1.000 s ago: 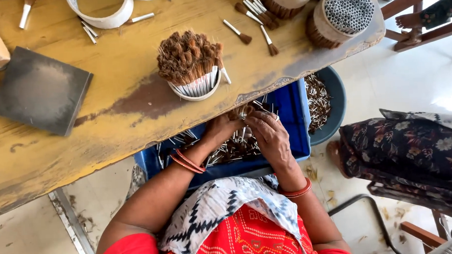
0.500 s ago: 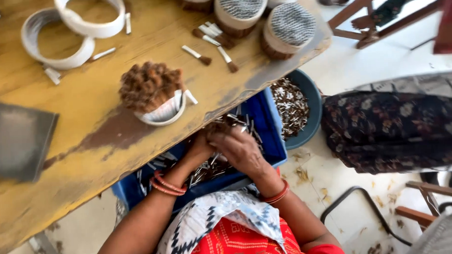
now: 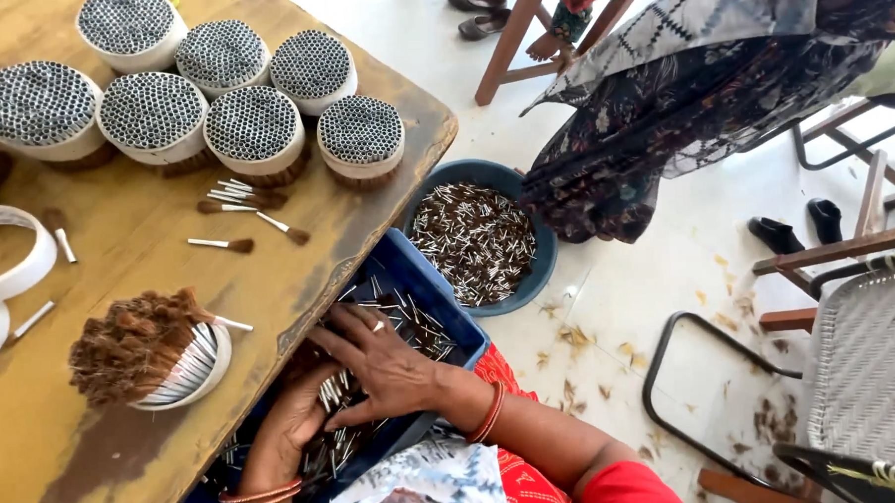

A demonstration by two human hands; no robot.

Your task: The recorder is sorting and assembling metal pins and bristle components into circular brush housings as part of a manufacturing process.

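Both hands work inside the blue crate (image 3: pixel 440 311), which sits under the table (image 3: pixel 300 286) edge, at about 6 o'clock of the view. The right hand (image 3: pixel 387 368) lies flat over the loose metal tubes (image 3: pixel 339 399), fingers spread, its grip released and only pressing on them. The left hand (image 3: pixel 290 426) is cupped from below with a bunch of tubes in its palm, a loose grip around them.

To do this gathering well, I think the tubes should be raked all in one direction, so they lie parallel before the hand closes, and only a small bunch taken, because they are thin, smooth and slip easily.

The tubes are short, shiny and silver. At 1 o'clock from the hands a round dark bowl (image 3: pixel 528 278) on the floor holds many more. On the table, at 9 o'clock, a white ring (image 3: pixel 208 364) holds a bundle of brushes (image 3: pixel 128 342) with rough brown hair. At 11 o'clock stand round packed bundles (image 3: pixel 255 124), dotted like honeycomb.
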